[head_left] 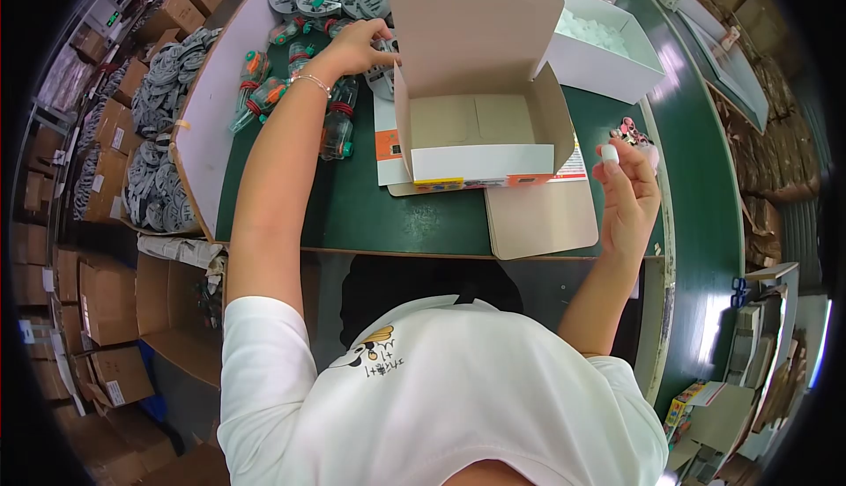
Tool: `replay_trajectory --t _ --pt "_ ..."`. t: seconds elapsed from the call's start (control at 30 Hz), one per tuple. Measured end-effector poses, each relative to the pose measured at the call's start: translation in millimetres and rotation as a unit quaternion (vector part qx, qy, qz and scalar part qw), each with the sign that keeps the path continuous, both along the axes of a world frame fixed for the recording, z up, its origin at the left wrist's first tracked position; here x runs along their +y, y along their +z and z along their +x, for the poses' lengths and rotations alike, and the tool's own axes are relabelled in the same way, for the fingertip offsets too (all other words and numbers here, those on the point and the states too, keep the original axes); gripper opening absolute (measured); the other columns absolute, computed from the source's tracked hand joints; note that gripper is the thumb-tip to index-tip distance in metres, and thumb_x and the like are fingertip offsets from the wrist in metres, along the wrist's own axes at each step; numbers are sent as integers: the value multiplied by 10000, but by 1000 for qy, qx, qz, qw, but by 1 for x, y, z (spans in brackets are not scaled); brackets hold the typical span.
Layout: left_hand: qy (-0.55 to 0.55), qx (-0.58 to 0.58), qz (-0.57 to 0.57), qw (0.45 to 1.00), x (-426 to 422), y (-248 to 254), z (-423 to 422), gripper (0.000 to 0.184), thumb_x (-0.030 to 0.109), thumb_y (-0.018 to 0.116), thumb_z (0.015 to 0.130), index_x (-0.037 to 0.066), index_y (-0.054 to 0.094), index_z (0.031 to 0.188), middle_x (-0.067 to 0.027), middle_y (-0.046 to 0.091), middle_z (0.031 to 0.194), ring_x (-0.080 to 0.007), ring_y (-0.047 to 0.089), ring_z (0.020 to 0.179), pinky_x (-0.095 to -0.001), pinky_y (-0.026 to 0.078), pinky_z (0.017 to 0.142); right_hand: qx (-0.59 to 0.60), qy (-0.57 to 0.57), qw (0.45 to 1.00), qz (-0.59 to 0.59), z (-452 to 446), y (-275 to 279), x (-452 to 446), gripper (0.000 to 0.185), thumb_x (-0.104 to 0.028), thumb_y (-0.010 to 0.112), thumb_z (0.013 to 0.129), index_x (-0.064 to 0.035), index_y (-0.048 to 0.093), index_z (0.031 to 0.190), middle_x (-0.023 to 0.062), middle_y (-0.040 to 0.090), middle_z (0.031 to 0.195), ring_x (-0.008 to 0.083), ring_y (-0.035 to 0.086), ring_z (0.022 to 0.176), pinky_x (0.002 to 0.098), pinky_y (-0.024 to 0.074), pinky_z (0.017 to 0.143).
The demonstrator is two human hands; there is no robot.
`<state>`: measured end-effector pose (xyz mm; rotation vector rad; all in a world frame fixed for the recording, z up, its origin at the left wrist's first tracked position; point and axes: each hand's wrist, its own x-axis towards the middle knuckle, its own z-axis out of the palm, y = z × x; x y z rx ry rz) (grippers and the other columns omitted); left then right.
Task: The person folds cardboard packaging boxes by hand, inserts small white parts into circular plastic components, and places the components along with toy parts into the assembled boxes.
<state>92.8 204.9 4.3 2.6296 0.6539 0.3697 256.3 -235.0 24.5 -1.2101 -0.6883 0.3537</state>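
Note:
My left hand [354, 48] is stretched out beside the left edge of an open cardboard box [483, 164]. Its thumb and fingers are bent around a grey coil [382, 88], partly hidden by the hand and the box's side. Raised at the box's right, my right hand [630, 191] pinches a small white piece [610, 153] between thumb and finger. The box's lid stands up and its brown inside shows. Left of it, bottle-like clear pieces with red bands and green ends [337, 125] lie in a loose group.
Grey labelled coils [319, 0] pile up at the back. A white box [608, 76] of small white pieces stands back right. Pink-and-black small items [627, 131] lie behind my right hand. Flat cardboard [542, 224] overlaps the green table's [397, 226] front edge.

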Motion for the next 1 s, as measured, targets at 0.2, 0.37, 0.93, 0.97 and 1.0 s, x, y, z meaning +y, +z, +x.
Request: replay_trajectory --t 0.2,0.37,0.93,0.97,1.0 --pt "50 -86 -96 990 -15 7 -17 469 336 849 756 7 691 1051 -109 671 1043 -208 626 977 -345 505 814 13 -4 1000 7 -13 10 5 296 35 676 865 62 633 1157 98 682 1005 123 631 895 257 504 829" --pt "71 -27 -163 984 -24 19 -28 488 232 868 737 -22 687 1113 -116 675 1061 -210 626 984 -348 509 828 13 22 1000 9 -20 13 14 300 45 683 852 61 633 1148 107 687 1018 125 633 895 260 509 829" --pt "51 -51 -190 979 -61 44 -48 599 164 883 690 -51 622 1184 -139 699 1032 -195 651 949 -341 511 822 -2 82 997 3 -47 23 36 287 48 688 843 50 641 1126 98 688 1002 136 646 908 266 528 830" --pt "59 -109 -191 974 -61 47 -54 573 164 867 718 -44 614 1187 -124 702 1015 -186 655 911 -323 512 808 -2 84 996 4 -47 24 36 281 49 689 843 50 643 1121 94 688 994 136 648 908 266 528 826" --pt "67 -167 -190 965 -63 52 -61 547 164 851 746 -38 605 1190 -108 705 997 -178 659 872 -305 513 795 -1 85 996 4 -47 24 37 281 49 689 843 50 643 1121 94 688 994 136 648 908 266 528 826"
